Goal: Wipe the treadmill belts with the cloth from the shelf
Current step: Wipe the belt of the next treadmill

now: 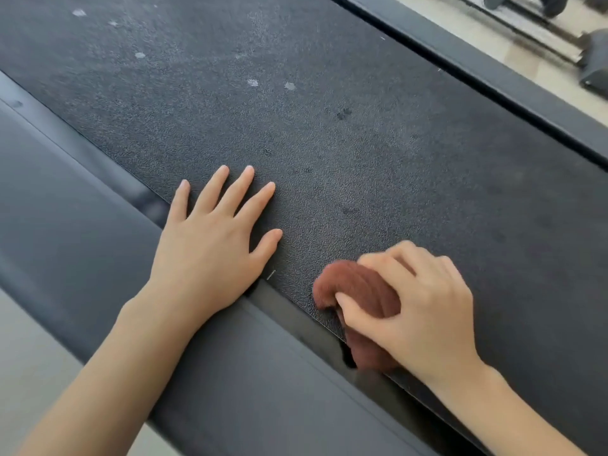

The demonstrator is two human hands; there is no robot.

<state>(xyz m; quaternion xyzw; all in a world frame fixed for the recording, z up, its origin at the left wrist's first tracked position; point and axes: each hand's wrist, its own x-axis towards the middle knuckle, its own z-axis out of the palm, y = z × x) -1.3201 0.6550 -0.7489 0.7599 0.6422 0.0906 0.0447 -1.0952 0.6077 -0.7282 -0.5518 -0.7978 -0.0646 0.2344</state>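
Near side rail [82, 225]: is running diagonally along the belt's edge, well to the left of the grip and passing under the left wrist.
Left hand [210, 245]: is lying flat on the belt with its fingers straight and spread, holding nothing. It is sitting just to the left of the grip, apart from the cloth, with its heel at the edge where belt and rail meet.
Pale specks [252, 82]: are dotting the belt well above the grip, beyond the left fingertips, amid a dusty grey haze.
Treadmill belt [329, 126]: is lying dark and textured beneath both hands and stretching up and away from the grip.
Cloth [355, 291]: is sitting bunched, brown, inside the grip, pressed to the belt at its near edge. One end is bulging out to the left of the fingers and the other is hanging over the gap beside the rail.
Right hand [424, 311]: is gripping the cloth, with its fingers curled over the top and its thumb pinching from below.
Far side rail [493, 80]: is bordering the belt well above and to the right of the grip.
Pale floor [460, 28]: is showing beyond that rail.
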